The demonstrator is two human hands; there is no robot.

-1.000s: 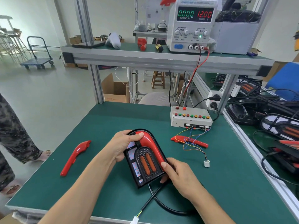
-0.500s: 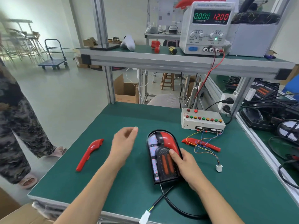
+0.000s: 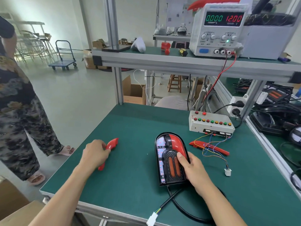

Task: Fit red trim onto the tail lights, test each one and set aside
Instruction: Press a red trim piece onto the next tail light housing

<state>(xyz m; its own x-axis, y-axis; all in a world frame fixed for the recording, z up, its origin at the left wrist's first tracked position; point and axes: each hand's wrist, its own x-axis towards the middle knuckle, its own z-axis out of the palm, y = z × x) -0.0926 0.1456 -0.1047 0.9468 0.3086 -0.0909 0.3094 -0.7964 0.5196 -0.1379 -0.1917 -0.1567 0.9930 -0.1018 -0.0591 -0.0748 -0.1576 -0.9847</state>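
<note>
The green-matted worktop carried a black arch-shaped tail light near its middle, long axis pointing away from the person, with red trim already on its right half. The right hand rested on the light's right side, fingers pressing it down. A loose long red plastic trim piece lay to the left of the light, well apart from it, slanted. The left hand, nearer to it, lay over its middle with fingers curled around it, seemingly gripping.
</note>
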